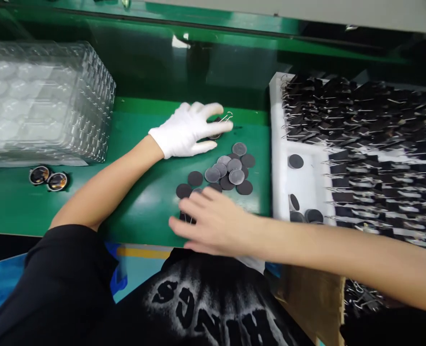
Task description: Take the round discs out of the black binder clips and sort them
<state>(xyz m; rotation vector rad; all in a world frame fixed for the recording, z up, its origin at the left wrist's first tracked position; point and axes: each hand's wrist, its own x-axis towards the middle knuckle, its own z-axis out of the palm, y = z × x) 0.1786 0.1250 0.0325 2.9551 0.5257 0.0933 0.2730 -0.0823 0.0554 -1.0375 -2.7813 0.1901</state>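
My left hand [193, 129], in a white glove, reaches over the green bench with its fingers spread. Beneath and between these fingers are a binder clip [228, 117] with wire handles and a partly hidden round piece [215, 136]. My bare right hand [213, 221] is slightly blurred near the front edge. Its thumb and fingers are apart around another black binder clip [187, 218]; whether they touch it I cannot tell. Between the hands lies a loose pile of flat round discs [236, 177], some matt black, some grey and shiny.
Stacked clear plastic trays [36, 101] stand at the left, with two round clipped pieces [48, 178] in front. At the right, a white foam tray [280, 182] holds rows of black binder clips [360, 115] and several loose discs [295, 161]. A cardboard box [306, 298] stands below it.
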